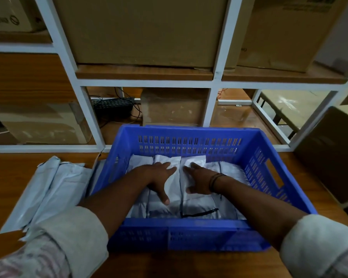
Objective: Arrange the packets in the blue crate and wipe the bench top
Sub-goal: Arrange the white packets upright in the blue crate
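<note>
A blue crate stands on the wooden bench top in front of me. Several grey-white packets lie side by side inside it. My left hand lies flat on the packets in the middle of the crate, fingers straight and spread. My right hand presses flat on the packets just to its right, a dark band on its wrist. Both forearms reach over the crate's near wall. More grey packets lie in a loose pile on the bench left of the crate.
A white-framed shelf rack stands behind the bench with large cardboard boxes on it. A black device with cables sits on the lower shelf. Another cardboard box stands at the right of the crate.
</note>
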Tool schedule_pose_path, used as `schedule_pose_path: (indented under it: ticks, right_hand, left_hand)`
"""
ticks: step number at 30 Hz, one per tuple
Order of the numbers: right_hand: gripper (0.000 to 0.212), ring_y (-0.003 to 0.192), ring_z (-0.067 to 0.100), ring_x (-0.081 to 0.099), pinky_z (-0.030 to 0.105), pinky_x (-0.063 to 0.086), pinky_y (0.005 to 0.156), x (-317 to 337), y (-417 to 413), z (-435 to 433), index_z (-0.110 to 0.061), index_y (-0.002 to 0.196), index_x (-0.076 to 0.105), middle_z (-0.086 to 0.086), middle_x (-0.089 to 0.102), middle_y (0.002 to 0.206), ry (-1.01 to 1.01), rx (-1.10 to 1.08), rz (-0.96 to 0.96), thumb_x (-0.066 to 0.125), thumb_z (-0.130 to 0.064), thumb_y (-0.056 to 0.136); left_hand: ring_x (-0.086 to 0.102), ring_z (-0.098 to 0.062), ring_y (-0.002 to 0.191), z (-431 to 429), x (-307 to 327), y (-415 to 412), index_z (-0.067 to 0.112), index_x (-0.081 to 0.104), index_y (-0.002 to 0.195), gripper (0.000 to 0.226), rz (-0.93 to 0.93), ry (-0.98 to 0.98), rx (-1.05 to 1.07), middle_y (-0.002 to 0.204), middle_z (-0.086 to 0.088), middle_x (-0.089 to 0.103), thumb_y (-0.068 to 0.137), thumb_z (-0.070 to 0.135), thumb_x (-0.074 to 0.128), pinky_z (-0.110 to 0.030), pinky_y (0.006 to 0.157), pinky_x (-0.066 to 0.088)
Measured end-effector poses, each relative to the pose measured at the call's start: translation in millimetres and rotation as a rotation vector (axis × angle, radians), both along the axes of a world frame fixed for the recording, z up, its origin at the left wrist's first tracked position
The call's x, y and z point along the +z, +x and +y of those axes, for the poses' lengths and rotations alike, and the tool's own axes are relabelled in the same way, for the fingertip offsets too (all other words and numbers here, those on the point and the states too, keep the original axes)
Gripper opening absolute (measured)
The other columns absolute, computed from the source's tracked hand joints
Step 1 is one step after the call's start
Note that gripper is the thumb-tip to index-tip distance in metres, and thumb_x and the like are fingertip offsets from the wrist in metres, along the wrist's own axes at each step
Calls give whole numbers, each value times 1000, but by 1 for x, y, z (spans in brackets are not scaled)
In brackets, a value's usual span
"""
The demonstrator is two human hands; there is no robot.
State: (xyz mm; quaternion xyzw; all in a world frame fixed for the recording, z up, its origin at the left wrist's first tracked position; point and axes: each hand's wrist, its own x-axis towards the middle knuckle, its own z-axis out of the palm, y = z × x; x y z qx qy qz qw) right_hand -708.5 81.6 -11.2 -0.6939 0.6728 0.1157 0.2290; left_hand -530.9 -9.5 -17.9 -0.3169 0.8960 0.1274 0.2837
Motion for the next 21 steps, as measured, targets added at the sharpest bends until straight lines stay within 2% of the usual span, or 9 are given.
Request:
schedule_pose_path:
  ticks: [3,7,13,16,21]
  right_hand:
    - [93,144,35,33,41,34,113,1,-3,0,-18,160,7,12,4,166,-8,7,18,62,-50,93]
    - [108,150,31,20,40,27,118,4,-8,-2,-23,160,4,10,-6,167,-13,23,16,71,-56,83]
    - [133,152,30,-13,53,10,121,12,-18,4,-33,158,-8,5,-19,165,162,174,119,82,-64,66]
    - [142,151,33,-17,56,10,121,4,-11,7,-34,156,-16,7,-25,163,197,199,175,85,-63,62]
    - [147,151,34,-17,56,12,122,-2,-6,5,-33,154,-22,8,-27,162,152,168,159,84,-68,59]
  left_hand:
    - [-11,-28,154,-4,-4,3,27,-14,158,136,17,37,11,166,-1,-20,67,69,79,-52,124,11]
    - [-13,-29,153,-2,-4,5,27,-14,158,136,34,33,9,165,-1,-21,67,68,79,-53,124,11]
    - [-14,-28,153,4,1,4,27,-13,158,134,41,39,19,165,0,-21,70,64,80,-52,124,8]
    - [-14,-28,153,4,1,3,28,-13,158,135,31,36,24,166,0,-20,69,65,80,-52,124,8]
    - [-12,-28,154,4,1,2,27,-13,158,136,20,24,41,166,-1,-19,67,66,81,-51,124,9]
